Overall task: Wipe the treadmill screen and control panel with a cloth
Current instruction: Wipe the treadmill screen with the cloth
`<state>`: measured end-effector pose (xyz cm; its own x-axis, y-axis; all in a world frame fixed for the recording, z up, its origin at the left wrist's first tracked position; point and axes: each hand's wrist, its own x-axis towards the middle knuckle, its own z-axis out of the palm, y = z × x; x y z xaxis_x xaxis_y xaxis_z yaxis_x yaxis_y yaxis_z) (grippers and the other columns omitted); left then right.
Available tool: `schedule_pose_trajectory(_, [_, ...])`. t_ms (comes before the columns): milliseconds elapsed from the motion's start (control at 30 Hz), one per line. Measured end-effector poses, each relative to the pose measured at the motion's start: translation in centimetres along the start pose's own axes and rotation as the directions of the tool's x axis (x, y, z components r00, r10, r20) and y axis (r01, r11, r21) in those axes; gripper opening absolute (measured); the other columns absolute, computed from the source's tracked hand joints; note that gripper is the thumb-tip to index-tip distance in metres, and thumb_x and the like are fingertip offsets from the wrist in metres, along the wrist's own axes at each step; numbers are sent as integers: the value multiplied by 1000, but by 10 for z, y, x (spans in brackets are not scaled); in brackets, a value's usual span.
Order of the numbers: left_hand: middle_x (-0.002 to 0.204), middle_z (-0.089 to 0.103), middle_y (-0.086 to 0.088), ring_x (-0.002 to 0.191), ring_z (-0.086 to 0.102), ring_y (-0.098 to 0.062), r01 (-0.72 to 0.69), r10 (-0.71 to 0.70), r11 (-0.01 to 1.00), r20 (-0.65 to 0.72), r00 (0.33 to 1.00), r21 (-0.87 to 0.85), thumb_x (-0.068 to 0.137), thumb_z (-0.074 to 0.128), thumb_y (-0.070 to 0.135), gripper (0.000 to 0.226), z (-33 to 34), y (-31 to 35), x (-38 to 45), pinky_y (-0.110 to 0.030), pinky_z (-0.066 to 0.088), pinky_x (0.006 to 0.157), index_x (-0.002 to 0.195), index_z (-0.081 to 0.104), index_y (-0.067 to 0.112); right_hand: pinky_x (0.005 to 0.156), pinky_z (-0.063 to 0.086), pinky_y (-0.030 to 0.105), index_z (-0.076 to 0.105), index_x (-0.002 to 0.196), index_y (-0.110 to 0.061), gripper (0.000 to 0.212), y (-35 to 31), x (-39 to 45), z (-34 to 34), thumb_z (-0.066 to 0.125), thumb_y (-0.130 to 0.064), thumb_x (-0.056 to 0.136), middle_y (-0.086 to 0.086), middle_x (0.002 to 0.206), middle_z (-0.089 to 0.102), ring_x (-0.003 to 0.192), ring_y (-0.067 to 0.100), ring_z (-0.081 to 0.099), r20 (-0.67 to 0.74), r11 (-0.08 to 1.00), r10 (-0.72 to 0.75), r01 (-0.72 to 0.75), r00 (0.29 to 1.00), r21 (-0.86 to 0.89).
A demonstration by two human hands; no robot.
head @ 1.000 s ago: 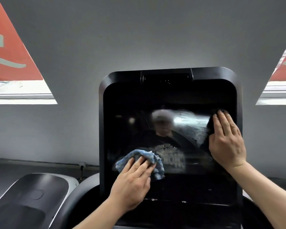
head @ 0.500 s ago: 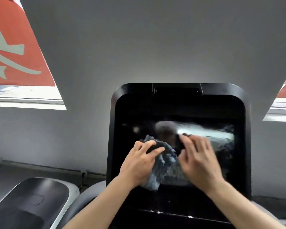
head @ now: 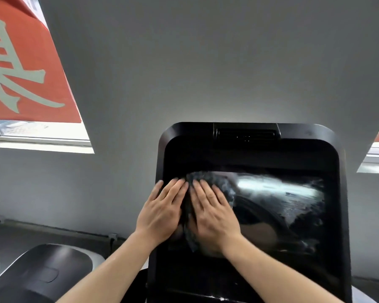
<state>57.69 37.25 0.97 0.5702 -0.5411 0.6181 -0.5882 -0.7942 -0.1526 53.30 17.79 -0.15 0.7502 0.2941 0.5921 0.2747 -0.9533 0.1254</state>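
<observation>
the person's left hand [head: 162, 212] lies flat w/ fingers spread on the upper-left part of the dark glossy treadmill screen [head: 271, 211], its fingertips near the screen's left bezel. it isn't gripping anything; its inner edge presses the left margin of the dark blue-grey crumpled cloth [head: 208, 186]. just beside it, the right hand [head: 212, 217] is also laid flat and unclenched, palm down on the cloth, pinning it to the glass rather than pinching it. the cloth bunches out above and to the right of the fingers, w/ a strip showing between the two hands and a corner hanging below.

to the right of both hands runs a pale hazy smear [head: 278, 189], its long axis horizontal across the upper half of the screen toward the right edge. so the unwiped stretch lies rightward of the hands, and the right hand is the nearer one; a sideways sweep along that band looks like the next call. the black control panel strip [head: 228, 289] sits below the screen, apart from both hands, prob. not yet done.
</observation>
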Motion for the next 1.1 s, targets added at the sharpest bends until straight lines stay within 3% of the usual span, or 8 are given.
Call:
schedule_pose_trajectory(267, [168, 33, -4, 157, 30, -21, 34, -33, 999, -39, 999, 22, 97, 45, 21, 64, 14, -1, -8, -56, 27, 125, 160, 38, 11, 128, 12, 53, 22, 164, -1, 85, -7, -32, 11, 49, -51, 102, 19, 174, 11, 163, 33, 7, 82, 996, -7, 14, 997, -90])
schedule_pose_trajectory(367, [168, 34, -5, 156, 32, -22, 28, -28, 1000, -71, 997, -1, 97, 43, 20, 63, 16, -3, -9, -58, 27, 125, 159, 39, 9, 127, 21, 50, 30, 163, -4, 81, 4, -56, 5, 48, -53, 101, 16, 173, 19, 162, 30, 13, 85, 993, -48, 57, 995, -108])
schedule_pose_trajectory(467, [167, 35, -6, 155, 32, -24, 9, -10, 1000, -68, 998, -10, 99, 41, 20, 62, 16, -2, -9, -60, 27, 124, 159, 39, 7, 126, 27, 52, 33, 162, -4, 82, 61, -51, -18, 52, -49, 96, 16, 172, 24, 161, 29, 20, 17, 984, 125, -122, 992, -131])
schedule_pose_trajectory(633, [165, 38, -7, 154, 35, -26, 27, -31, 998, -66, 997, -62, 99, 38, 21, 60, 15, -1, -6, -60, 22, 126, 157, 41, 6, 129, 15, 56, 21, 165, -3, 81, 105, -32, -45, 40, -48, 100, 17, 174, 17, 162, 33, 9, -57, 863, 488, -491, 871, -116])
schedule_pose_trajectory(767, [163, 42, -8, 151, 40, -27, 43, -54, 993, -105, 993, -108, 98, 40, 19, 58, 16, 1, -7, -59, 21, 126, 154, 47, 5, 130, 14, 56, 18, 166, -6, 82, 20, -45, -13, 45, -46, 100, 12, 176, 11, 163, 30, 4, 32, 965, 258, -257, 966, -52])
schedule_pose_trajectory(867, [163, 43, -9, 150, 41, -28, 39, -57, 991, -132, 990, -131, 99, 39, 19, 57, 17, 4, -4, -60, 22, 126, 153, 48, 5, 129, 21, 52, 25, 165, -8, 77, 39, -78, -15, 48, -44, 101, 10, 175, 17, 163, 26, 9, 23, 981, 167, -164, 986, -102])
schedule_pose_trajectory(1000, [162, 44, -10, 150, 42, -30, 39, -60, 988, -138, 989, -150, 99, 39, 18, 56, 19, 9, -1, -59, 20, 127, 153, 49, 5, 129, 21, 52, 29, 163, -4, 75, 131, -122, -42, 48, -43, 102, 16, 172, 23, 161, 31, 17, -83, 877, 428, -436, 900, -201])
schedule_pose_trajectory(1100, [163, 42, -11, 152, 38, -30, 46, -66, 986, -122, 990, -160, 100, 39, 17, 56, 20, 10, -1, -58, 16, 128, 153, 48, 5, 130, 19, 51, 27, 162, 1, 73, 153, -148, -46, 47, -40, 105, 21, 172, 21, 161, 35, 16, -107, 827, 516, -527, 850, -193])
